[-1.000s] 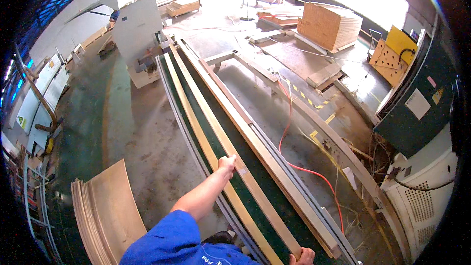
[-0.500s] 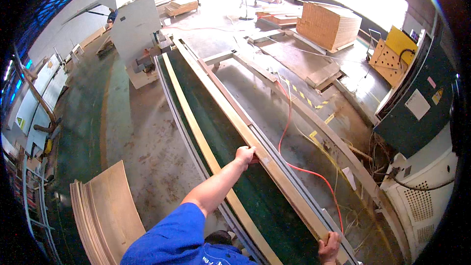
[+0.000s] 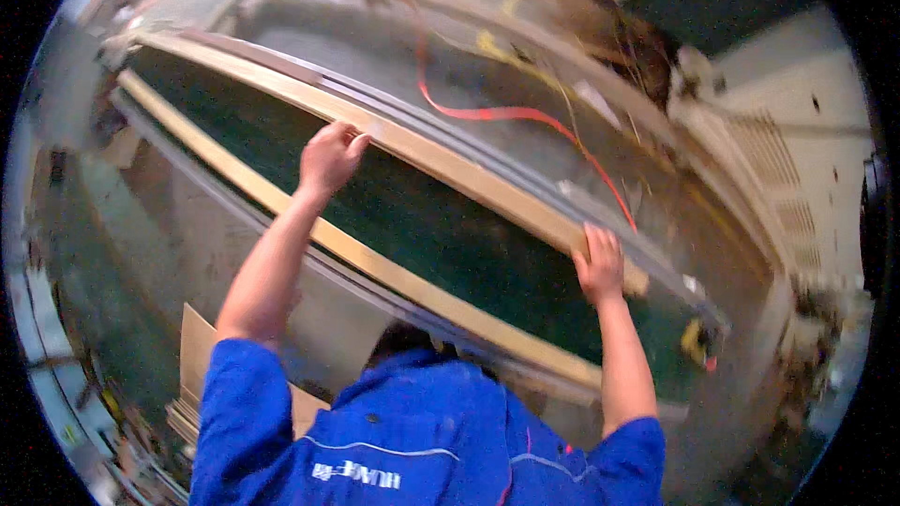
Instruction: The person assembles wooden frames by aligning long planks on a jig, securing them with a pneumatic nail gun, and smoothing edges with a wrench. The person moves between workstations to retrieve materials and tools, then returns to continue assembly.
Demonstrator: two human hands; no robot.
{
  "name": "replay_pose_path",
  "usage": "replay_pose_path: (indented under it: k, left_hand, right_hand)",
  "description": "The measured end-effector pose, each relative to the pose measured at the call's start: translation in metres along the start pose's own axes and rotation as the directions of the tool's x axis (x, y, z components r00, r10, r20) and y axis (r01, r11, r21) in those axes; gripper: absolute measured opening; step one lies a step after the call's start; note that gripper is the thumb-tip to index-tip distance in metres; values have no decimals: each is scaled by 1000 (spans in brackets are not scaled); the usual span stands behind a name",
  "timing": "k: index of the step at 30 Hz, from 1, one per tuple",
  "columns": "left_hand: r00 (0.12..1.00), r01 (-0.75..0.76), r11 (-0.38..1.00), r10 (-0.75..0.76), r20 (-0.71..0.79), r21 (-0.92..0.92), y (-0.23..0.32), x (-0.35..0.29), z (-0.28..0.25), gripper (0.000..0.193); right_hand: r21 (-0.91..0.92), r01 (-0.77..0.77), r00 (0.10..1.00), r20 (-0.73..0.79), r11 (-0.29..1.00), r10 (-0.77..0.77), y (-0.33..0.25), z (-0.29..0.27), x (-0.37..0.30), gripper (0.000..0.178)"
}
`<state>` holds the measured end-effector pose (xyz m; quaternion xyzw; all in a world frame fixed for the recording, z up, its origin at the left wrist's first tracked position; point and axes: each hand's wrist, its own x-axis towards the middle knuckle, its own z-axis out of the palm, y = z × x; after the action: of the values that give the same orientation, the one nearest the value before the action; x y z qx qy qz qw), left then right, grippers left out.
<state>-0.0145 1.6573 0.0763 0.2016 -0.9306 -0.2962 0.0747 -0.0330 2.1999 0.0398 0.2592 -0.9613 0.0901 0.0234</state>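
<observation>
Two long pale wooden strips lie lengthwise along a dark green conveyor belt (image 3: pixel 431 230). The far wooden strip (image 3: pixel 469 183) runs beside the grey rails, and both my hands are on it. My left hand (image 3: pixel 330 157) is closed at its near edge, about midway along; the fingertips are partly hidden. Close to the strip's right end, my right hand (image 3: pixel 601 260) has its fingers curled over the top and its thumb on the near side. The near wooden strip (image 3: pixel 394 272) lies untouched along the belt's closer edge, below my forearms.
Beyond the belt, a red hose (image 3: pixel 497 114) trails across the floor. A perforated white cabinet (image 3: pixel 769 150) stands at the right. Curved wooden sheets (image 3: pixel 199 356) are at the lower left, partly behind my left arm. Grey rails (image 3: pixel 441 142) border the belt.
My view has swung down and to the right, blurring the picture. Both forearms now show, and the far strip's right end has come into sight. My hands stay on that strip.
</observation>
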Motion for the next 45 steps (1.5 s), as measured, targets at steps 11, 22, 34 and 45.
replay_pose_path:
  k: [11, 22, 34, 45]
  left_hand:
    - [453, -768, 639, 597, 662, -51, 59, -201, 77, 69]
    - [524, -763, 646, 626, 577, -7, 109, -246, 89, 55]
    - [743, -636, 714, 464, 483, 292, 163, -272, 39, 58]
    - [543, -802, 598, 730, 416, -2, 288, -363, 104, 68]
  right_hand:
    - [337, -896, 289, -48, 288, 956, 1, -29, -282, 40]
    - [970, 95, -170, 239, -226, 956, 74, -67, -412, 26]
    - [938, -164, 263, 341, -307, 902, 78, -166, -413, 28]
    - [953, -117, 197, 298, -280, 934, 50, -206, -415, 24]
